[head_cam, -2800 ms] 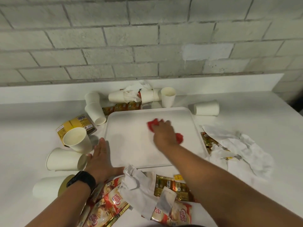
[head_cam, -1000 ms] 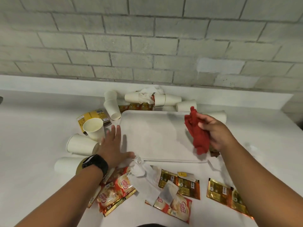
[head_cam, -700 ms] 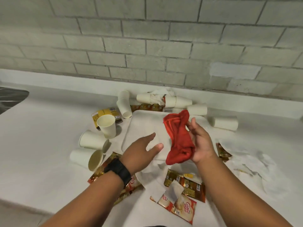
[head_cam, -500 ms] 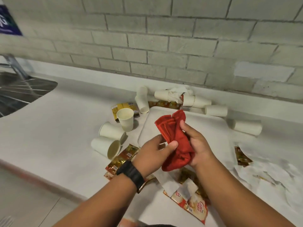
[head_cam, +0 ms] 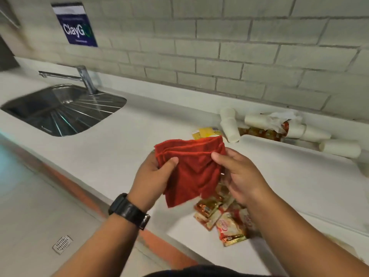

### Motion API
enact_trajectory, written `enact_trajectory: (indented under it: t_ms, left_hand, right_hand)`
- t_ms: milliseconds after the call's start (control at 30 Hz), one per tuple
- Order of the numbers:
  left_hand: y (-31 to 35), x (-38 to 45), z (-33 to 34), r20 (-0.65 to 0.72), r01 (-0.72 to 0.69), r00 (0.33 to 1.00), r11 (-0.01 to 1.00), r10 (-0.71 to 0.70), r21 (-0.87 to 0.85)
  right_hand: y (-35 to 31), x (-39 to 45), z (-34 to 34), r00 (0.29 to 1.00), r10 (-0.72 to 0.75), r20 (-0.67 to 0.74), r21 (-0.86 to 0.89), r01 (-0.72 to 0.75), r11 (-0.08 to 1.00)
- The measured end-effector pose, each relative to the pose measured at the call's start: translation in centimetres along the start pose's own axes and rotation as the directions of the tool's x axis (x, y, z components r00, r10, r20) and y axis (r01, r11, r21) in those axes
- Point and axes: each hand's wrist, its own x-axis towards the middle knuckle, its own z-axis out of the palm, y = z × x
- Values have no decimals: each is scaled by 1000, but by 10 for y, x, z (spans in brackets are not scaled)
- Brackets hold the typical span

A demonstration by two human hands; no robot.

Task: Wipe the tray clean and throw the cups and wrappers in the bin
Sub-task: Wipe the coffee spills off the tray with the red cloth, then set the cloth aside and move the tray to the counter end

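Note:
Both hands hold a red cloth [head_cam: 191,168] up over the counter's front edge. My left hand [head_cam: 154,176] pinches its left top corner and my right hand [head_cam: 237,176] grips its right side; the cloth hangs spread between them. The white tray [head_cam: 299,176] lies on the counter behind my right hand. White paper cups [head_cam: 229,126] lie tipped over along the wall, with more cups [head_cam: 339,148] further right. Coffee sachet wrappers [head_cam: 223,218] lie on the counter below the cloth. Crumpled tissue [head_cam: 279,118] sits among the far cups.
A steel sink [head_cam: 63,108] with a tap [head_cam: 83,78] is set into the white counter [head_cam: 123,140] at the left. A blue sign [head_cam: 74,24] hangs on the brick wall. The tiled floor with a drain grate [head_cam: 61,244] shows at lower left.
My right hand lifted the red cloth off the tray, my left hand left the tray's edge and took hold of the cloth too. The view swung left, bringing the sink into sight.

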Motion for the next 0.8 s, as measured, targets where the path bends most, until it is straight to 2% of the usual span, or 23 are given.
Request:
enact_trajectory:
  t_ms: [100, 200, 267, 333, 400, 433, 533, 600, 667, 733, 800]
  left_hand:
    - [-6, 25, -63, 11, 65, 998, 997, -66, 50]
    - [-15, 53, -108, 53, 166, 984, 980, -173, 107]
    - [-30, 79, -128, 39, 196, 978, 966, -205, 167]
    - [-48, 102, -144, -11, 188, 980, 912, -198, 364]
    - [-64, 111, -151, -34, 154, 986, 803, -164, 576]
    - [-69, 111, -154, -14, 119, 990, 764, -143, 634]
    - [-90, 99, -156, 165, -47, 979, 653, -121, 756]
    - [-110, 89, -158, 281, -151, 942, 520, -182, 841]
    - [-127, 81, -158, 305, -181, 910, 393, -280, 902]
    - [-134, 79, -159, 304, -214, 905, 300, -297, 930]
    - [-131, 80, -157, 313, -238, 914, 284, -259, 929]
  right_hand:
    - [21, 22, 42, 997, 76, 16, -128, -73, 989]
    - [40, 42, 81, 983, 184, 9, -123, -182, 976]
    - [55, 61, 99, 975, 219, -45, -105, -222, 969]
    - [72, 81, 111, 974, 161, -161, -234, -196, 952]
    - [86, 88, 116, 976, 48, -214, -538, -159, 828]
    - [92, 88, 121, 981, -12, -193, -661, -121, 741]
    - [111, 78, 128, 989, -147, 3, -886, 71, 458]
    - [127, 74, 130, 991, -91, 97, -962, 116, 246]
    - [141, 71, 130, 989, 17, 146, -988, 145, 44]
    - [147, 69, 129, 984, 70, 163, -986, 166, -36]
    - [143, 66, 127, 986, 79, 150, -988, 152, -17]
